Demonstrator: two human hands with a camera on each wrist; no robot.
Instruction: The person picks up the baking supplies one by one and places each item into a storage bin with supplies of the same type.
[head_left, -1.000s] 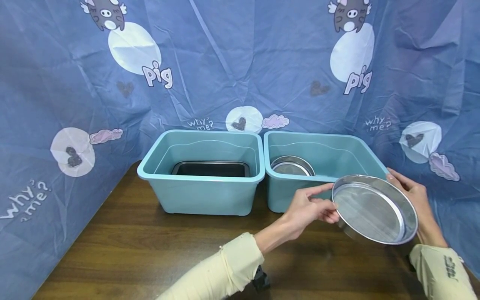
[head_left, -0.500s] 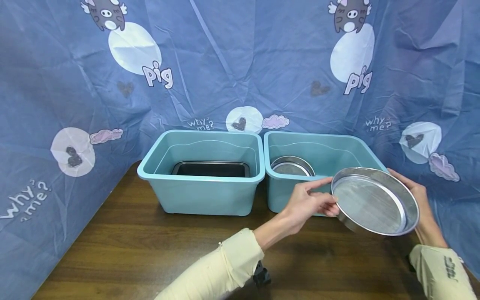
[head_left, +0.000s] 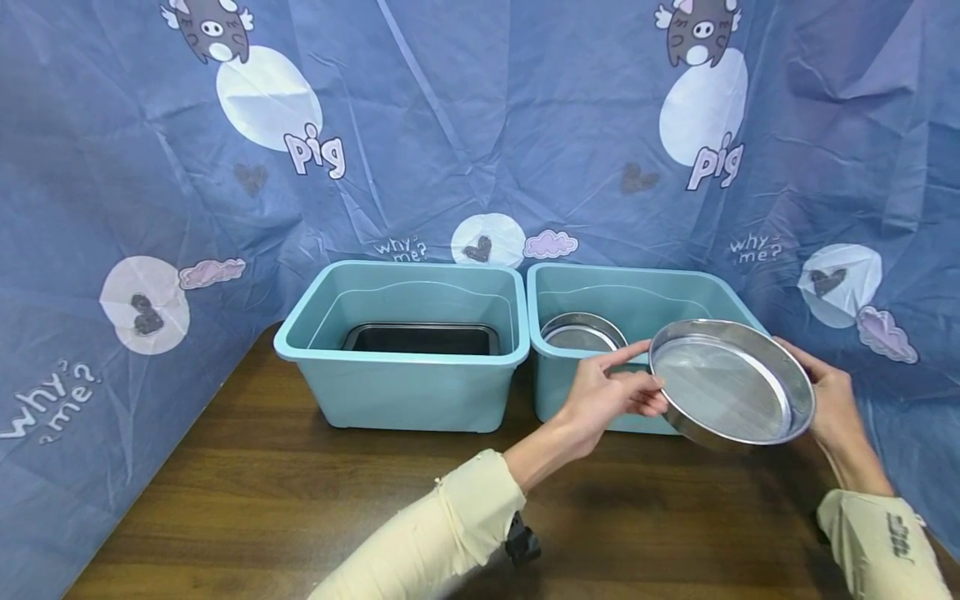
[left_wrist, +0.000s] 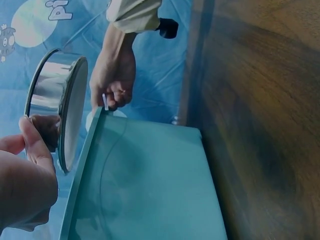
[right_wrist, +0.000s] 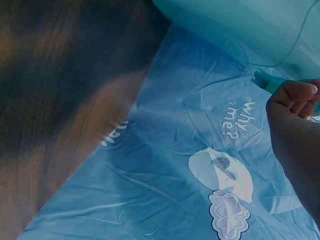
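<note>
My left hand (head_left: 603, 398) pinches the left rim of a round metal sieve (head_left: 723, 387), with the thumb against its wall in the left wrist view. The sieve is tilted and hangs over the front edge of the right blue-green bin (head_left: 558, 400). At that bin's right end, my right hand (head_left: 832, 404) grips the rim, its fingers curled round it in the left wrist view; the sieve covers part of this hand in the head view. A second round metal sieve (head_left: 581, 333) lies inside the right bin, at its left side.
The left blue-green bin (head_left: 405, 396) stands beside it with a dark rectangular pan (head_left: 423, 339) inside. Both bins sit on a brown wooden table (head_left: 285, 500). A blue printed cloth (head_left: 420, 125) hangs behind and at both sides.
The sieve has risen and shifted a little left, from in front of the right bin to over its front rim, with my left hand moving along. My right hand has stayed at the bin's rim.
</note>
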